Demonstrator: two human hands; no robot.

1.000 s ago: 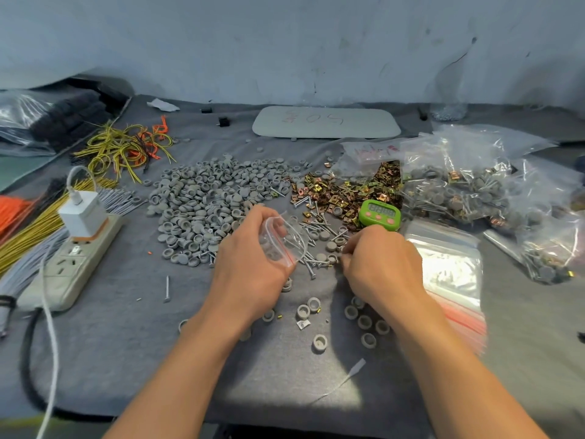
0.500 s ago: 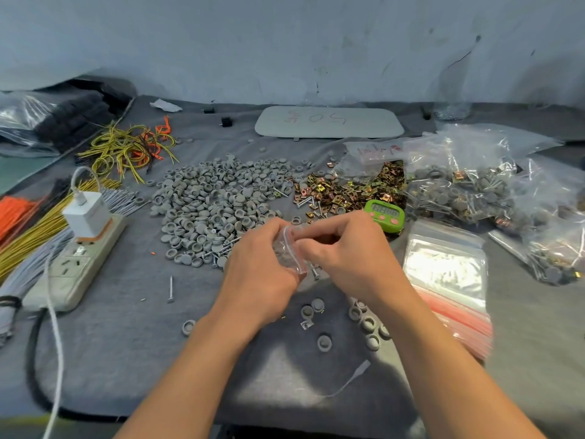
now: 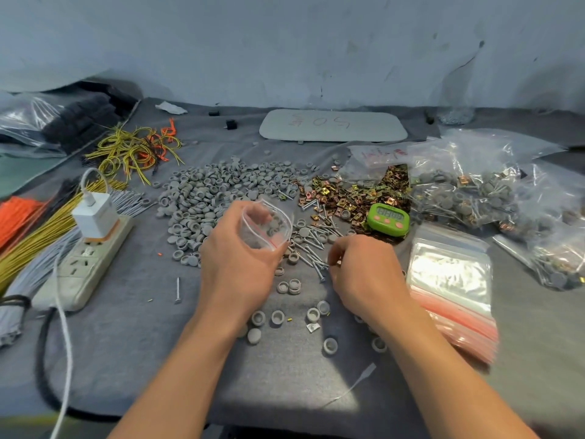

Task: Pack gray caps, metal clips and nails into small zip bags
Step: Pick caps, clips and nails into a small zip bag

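Observation:
My left hand holds a small clear zip bag with its mouth spread wide, above the near edge of the gray cap pile. My right hand is down on the loose nails, fingers curled at them; what they pinch is hidden. Brass-coloured metal clips lie in a heap behind the nails. Several single caps are scattered on the gray cloth between and below my hands.
A green timer sits by the clips. A stack of empty zip bags lies at right, filled bags behind it. A power strip with charger and wire bundles are at left. A white board is at the back.
My right hand left the bag's mouth and dropped right to the nails. The left hand keeps the bag, now with its mouth spread wider.

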